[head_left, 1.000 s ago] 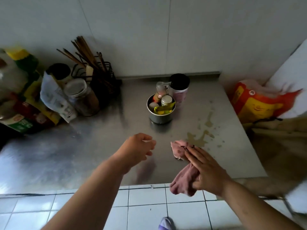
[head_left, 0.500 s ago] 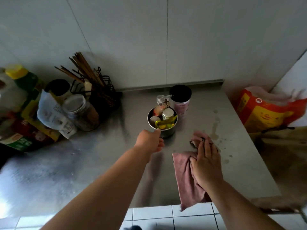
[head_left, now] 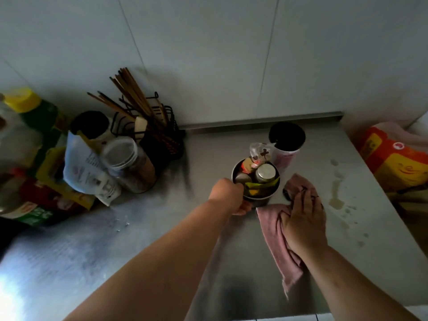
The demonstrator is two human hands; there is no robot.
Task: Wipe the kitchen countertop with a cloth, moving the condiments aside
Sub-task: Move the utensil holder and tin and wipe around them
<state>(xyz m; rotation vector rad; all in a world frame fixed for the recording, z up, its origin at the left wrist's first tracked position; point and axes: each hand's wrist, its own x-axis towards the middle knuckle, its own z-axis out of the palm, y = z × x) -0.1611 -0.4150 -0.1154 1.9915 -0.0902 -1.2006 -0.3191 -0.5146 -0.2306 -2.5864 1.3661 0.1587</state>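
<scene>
Gripping the near-left side of the metal condiment pot (head_left: 260,201), my left hand (head_left: 228,195) has its fingers curled round the wall and rim. The pot stands on the steel countertop (head_left: 162,239) toward the back. It is packed with small jars and sachets, and a black-lidded tumbler (head_left: 287,136) sits just behind it.

My right hand (head_left: 303,218) lies flat on the pink cloth (head_left: 272,232), fingers spread and nearly straight, pressing it to the counter just right of the pot. One end of the cloth trails back toward the front edge. A brownish spill (head_left: 335,202) with scattered drops lies near the cloth on its right.

Well to the left I see a wire chopstick rack (head_left: 159,140), a clear lidded jar (head_left: 126,158) and bottles crowded together. An orange bag (head_left: 393,165) sits off the counter's right edge.
</scene>
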